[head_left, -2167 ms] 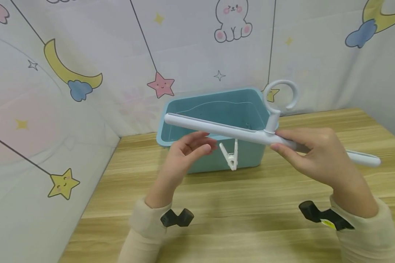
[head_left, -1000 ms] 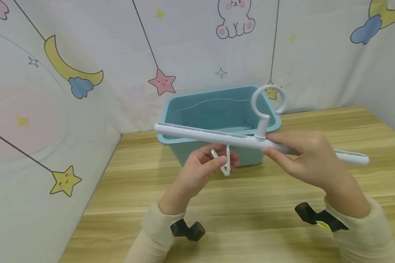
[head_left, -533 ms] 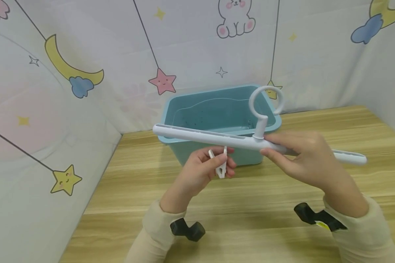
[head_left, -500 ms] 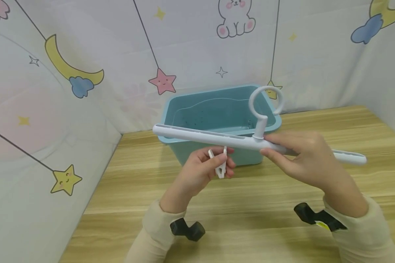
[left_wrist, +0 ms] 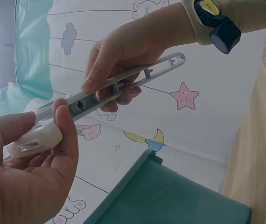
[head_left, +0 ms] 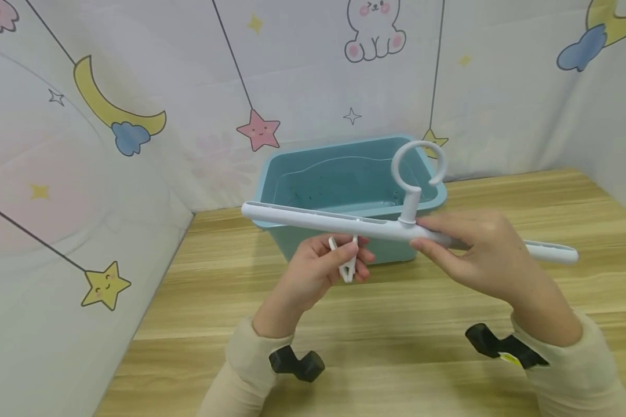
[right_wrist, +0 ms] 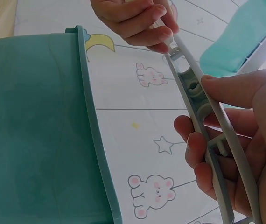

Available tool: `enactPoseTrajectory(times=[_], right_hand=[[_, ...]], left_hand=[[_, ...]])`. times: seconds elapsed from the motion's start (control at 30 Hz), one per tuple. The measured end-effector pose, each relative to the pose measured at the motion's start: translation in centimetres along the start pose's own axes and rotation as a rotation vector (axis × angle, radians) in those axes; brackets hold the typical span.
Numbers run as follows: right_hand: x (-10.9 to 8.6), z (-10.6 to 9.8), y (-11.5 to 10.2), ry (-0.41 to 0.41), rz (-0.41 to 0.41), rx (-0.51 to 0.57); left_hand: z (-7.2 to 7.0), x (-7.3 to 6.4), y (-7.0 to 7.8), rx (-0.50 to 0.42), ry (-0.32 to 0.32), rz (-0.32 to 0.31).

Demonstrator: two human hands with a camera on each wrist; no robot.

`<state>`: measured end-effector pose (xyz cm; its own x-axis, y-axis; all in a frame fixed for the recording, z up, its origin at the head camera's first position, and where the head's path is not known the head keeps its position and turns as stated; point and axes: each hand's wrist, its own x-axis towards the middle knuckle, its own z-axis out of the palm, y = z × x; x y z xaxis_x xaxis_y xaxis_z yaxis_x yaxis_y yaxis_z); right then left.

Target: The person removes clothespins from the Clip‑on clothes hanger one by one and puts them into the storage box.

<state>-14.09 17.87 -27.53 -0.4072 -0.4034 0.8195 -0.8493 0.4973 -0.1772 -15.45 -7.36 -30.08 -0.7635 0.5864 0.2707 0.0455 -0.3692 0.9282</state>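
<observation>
A pale grey plastic hanger (head_left: 313, 219), a long bar with a C-shaped hook standing up from it, is held nearly level above the table. My right hand (head_left: 482, 252) grips the bar just right of the hook. Below the bar's left half, my left hand (head_left: 315, 269) pinches a white clip (head_left: 348, 271) between thumb and fingers. The clip's upper end meets the bar, though the join is hidden in the head view. Seen in the left wrist view, the clip (left_wrist: 37, 141) lies against the hanger's hollow underside (left_wrist: 177, 59). The right wrist view shows fingers wrapped around the bar.
Behind the hands a blue-green plastic bin (head_left: 271, 174) stands on the wood-grain table (head_left: 396, 359), near the back wall. White cloth (head_left: 302, 69) with printed moons, stars and bears covers the walls at the back and sides.
My left hand has moved right and taken hold of the clip, which earlier hung loose from the bar. The hanger has shifted left and slightly down in my right hand's grip.
</observation>
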Motion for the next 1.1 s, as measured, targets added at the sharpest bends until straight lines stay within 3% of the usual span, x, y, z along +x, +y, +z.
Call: enactPoseTrajectory(times=[0.23,0.5,0.8,0.97,1.1], right_hand=[[-0.1,0.0,0.0,-0.012,0.013,-0.001],[-0.1,0.1,0.0,-0.012,0.01,0.002],[0.0,0.1,-0.1,-0.008,0.009,0.004],[0.0,0.1,-0.2,-0.026,0.023,-0.008],[0.0,0.3,-0.1,-0.001,-0.008,-0.018]], left_hand=[[0.0,0.0,0.2,0.073,0.041,0.006],[0.4,-0.1,0.2,0.318,0.179,0.107],[1.0,-0.4,-0.2,0.51,0.261,0.279],[1.2,-0.2,-0.5,0.619,0.297,0.407],[1.3,-0.1,-0.7,0.761,0.337,0.519]])
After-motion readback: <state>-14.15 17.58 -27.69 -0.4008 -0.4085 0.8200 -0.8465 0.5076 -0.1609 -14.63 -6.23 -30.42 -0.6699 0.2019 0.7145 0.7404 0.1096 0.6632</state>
